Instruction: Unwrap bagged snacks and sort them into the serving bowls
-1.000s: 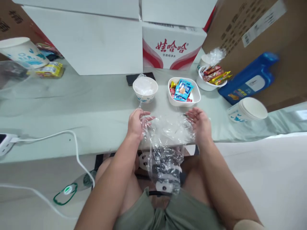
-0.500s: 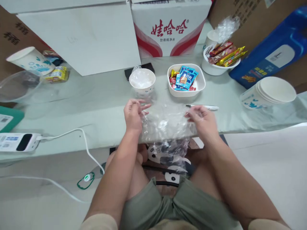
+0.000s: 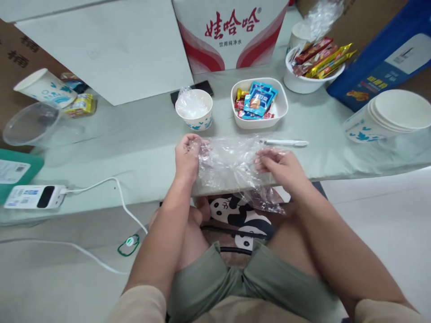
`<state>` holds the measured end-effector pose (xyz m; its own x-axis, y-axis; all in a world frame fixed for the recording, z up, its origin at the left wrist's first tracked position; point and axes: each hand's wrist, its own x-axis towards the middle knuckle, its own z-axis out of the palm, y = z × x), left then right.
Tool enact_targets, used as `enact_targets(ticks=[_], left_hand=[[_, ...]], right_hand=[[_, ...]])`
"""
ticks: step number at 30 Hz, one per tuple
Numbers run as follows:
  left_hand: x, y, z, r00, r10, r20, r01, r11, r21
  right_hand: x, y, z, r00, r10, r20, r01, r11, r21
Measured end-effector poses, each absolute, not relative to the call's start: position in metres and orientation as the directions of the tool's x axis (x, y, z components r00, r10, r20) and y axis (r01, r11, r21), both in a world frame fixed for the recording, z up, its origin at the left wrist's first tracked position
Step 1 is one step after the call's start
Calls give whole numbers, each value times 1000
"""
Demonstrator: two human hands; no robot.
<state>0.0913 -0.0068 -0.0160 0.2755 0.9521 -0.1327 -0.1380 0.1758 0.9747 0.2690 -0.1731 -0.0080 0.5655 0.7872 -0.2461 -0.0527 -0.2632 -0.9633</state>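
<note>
A crumpled clear plastic bag is stretched between my two hands at the table's front edge, one corner hanging down past it. My left hand pinches its left side, fingers closed. On the other side, my right hand grips the bag between thumb and fingers. Just beyond my left hand stands a paper cup with crumpled clear plastic in it. A white square bowl of small snack packets sits behind the bag. A white pen lies beyond my right hand.
Stacked paper cups and a white bowl of wrapped bars stand at right, beside a blue package. Boxes line the back. At left are a tipped cup, a clear container and a device with a white cable.
The bag has been drawn up and spread more between my hands; less of it hangs below the table edge. My left fingers have closed on it. The view has shifted slightly.
</note>
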Motion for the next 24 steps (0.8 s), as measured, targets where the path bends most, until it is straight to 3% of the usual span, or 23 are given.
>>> enact_targets(ticks=[3, 5, 10, 15, 17, 21, 24], left_hand=[[90, -3, -17, 257, 958, -128, -93, 156, 983], [88, -1, -16, 261, 953, -156, -70, 180, 981], [78, 5, -9, 463, 820, -337, 55, 353, 934], [65, 9, -6, 610, 695, -382, 109, 404, 908], [62, 10, -4, 616, 698, -366, 53, 427, 903], [61, 14, -2, 595, 731, -334, -57, 452, 890], [62, 17, -3, 625, 690, -366, -45, 499, 865]], right_hand=[[280, -174, -8, 800, 599, 42, 163, -149, -975], [286, -176, -9, 845, 514, 148, 232, -103, -967], [292, -178, -17, 765, 633, 123, 171, -15, -985], [299, -180, -16, 828, 481, 289, 190, 245, -951], [304, -182, -14, 836, 480, 266, 117, 319, -941], [307, -184, -15, 826, 548, 135, -89, 363, -928], [303, -186, -15, 832, 506, 226, 41, 350, -936]])
